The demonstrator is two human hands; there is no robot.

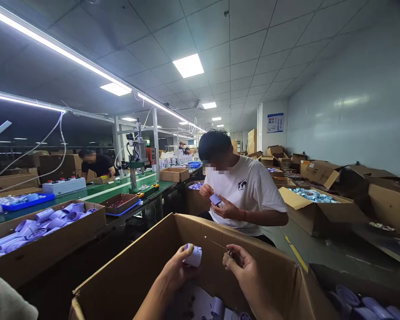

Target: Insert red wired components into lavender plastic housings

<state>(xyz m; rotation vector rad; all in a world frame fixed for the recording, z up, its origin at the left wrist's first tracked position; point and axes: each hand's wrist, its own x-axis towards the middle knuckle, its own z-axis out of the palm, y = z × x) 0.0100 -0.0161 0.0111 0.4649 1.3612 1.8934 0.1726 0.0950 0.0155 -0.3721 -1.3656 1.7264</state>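
My left hand (175, 269) is closed around a small pale lilac plastic part (193, 256), held above an open cardboard box (126, 275). My right hand (242, 266) is just to its right, fingers pinched on a small dark piece (231, 254) that is too small to make out. More lilac parts (220, 309) lie at the bottom of the box under my hands.
A person in a white T-shirt (245, 191) sits opposite, handling a similar part. Boxes of lilac parts stand at left (43, 222), right (311, 195) and bottom right (363, 304). A green conveyor (96, 191) with a press (138, 155) runs along the left.
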